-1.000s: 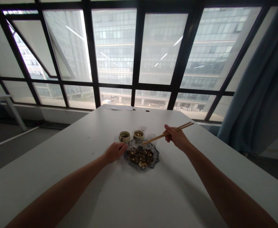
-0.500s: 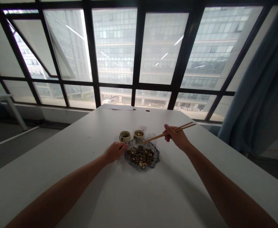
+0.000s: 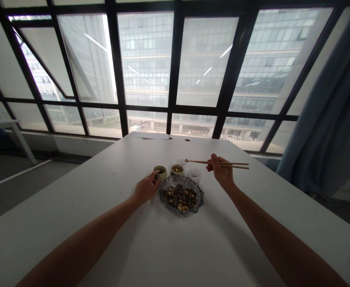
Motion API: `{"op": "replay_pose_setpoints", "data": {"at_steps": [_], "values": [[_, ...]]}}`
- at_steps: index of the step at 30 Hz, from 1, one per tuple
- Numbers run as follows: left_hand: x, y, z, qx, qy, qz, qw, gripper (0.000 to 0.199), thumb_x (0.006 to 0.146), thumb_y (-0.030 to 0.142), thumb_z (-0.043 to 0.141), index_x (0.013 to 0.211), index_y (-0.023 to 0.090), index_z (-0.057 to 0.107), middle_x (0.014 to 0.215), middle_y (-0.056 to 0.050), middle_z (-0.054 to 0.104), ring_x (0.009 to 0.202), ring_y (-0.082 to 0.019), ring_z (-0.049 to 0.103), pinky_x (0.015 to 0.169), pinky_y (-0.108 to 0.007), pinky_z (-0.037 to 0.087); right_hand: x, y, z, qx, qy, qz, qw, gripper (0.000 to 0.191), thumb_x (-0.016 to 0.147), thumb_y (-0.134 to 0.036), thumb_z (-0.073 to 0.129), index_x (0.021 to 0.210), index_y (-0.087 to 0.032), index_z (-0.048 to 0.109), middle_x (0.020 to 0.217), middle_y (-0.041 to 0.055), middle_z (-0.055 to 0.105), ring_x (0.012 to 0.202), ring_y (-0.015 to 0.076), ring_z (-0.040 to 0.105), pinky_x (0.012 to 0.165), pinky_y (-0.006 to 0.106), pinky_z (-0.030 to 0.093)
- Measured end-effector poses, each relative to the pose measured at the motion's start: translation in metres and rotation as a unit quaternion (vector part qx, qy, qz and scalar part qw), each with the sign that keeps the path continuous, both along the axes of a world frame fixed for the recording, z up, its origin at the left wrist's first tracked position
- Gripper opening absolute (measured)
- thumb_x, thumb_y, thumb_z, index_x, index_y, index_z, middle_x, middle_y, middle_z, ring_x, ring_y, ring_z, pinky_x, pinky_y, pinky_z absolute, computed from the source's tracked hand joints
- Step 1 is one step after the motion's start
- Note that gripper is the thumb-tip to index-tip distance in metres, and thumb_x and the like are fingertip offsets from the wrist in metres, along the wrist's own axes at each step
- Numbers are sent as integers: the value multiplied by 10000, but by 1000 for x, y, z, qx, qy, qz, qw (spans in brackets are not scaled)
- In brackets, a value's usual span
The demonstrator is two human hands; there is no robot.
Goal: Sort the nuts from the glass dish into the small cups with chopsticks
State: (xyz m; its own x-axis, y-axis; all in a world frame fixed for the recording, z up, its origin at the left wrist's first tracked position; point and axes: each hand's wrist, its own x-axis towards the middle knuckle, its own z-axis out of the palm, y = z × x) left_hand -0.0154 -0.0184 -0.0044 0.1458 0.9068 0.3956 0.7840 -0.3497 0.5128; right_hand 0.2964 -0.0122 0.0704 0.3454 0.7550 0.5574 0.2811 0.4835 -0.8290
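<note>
My right hand [image 3: 221,170] is closed on a pair of wooden chopsticks [image 3: 201,162]; their tips, with something small at them, are over a small clear cup [image 3: 181,162]. My left hand [image 3: 146,186] is at the left green-rimmed cup [image 3: 160,172], its fingertips touching the rim; whether they grip it I cannot tell. A second such cup [image 3: 177,170] holds pale nuts. In front stands a clear scalloped glass bowl [image 3: 196,205] with dark striped seeds and pale nuts. Another translucent cup [image 3: 194,175] stands right of the cups.
All of this stands on a white table [image 3: 169,247]. Papers [image 3: 149,136] lie at its far edge, near two dark round spots. Windows stand behind, a blue curtain [image 3: 321,115] hangs at right, and another white table [image 3: 0,124] is at left.
The chopstick tips have moved up from the bowl's far edge to over the small clear cup. My left hand has moved from the bowl's rim to the left cup.
</note>
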Motion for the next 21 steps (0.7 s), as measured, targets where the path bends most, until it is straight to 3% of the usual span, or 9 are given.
{"op": "replay_pose_setpoints", "data": {"at_steps": [7,12,16,21], "values": [[1,-5,5,-21,25,0,999,485,963,303,536,1443,244,501,1017,-45,758,933,-203,710,847,-290,511,-20,24,-2,-8,-93,37,995,708,749,-866,559,684,-171,678,566,73,675,518,177,629,506,292,508],[0,-3,2,-24,31,-11,999,505,963,314,533,1462,252,486,1061,-54,752,978,-219,703,869,-302,506,-16,-1,18,-8,-33,35,999,732,755,-881,531,632,-173,668,484,60,626,426,146,559,430,267,454],[0,-3,1,-17,19,-16,1000,495,969,321,513,1457,237,492,1023,-58,748,944,-224,698,841,-301,500,-10,-27,37,-129,-119,192,966,739,732,-883,556,555,-172,658,413,56,584,367,144,535,395,264,434],[0,-2,0,-13,15,-18,1000,496,960,307,517,1450,232,498,991,-54,745,842,-201,688,794,-289,494,-7,-45,47,-174,-224,217,934,698,744,-835,600,540,-170,654,393,37,572,342,113,490,372,226,377]]}}
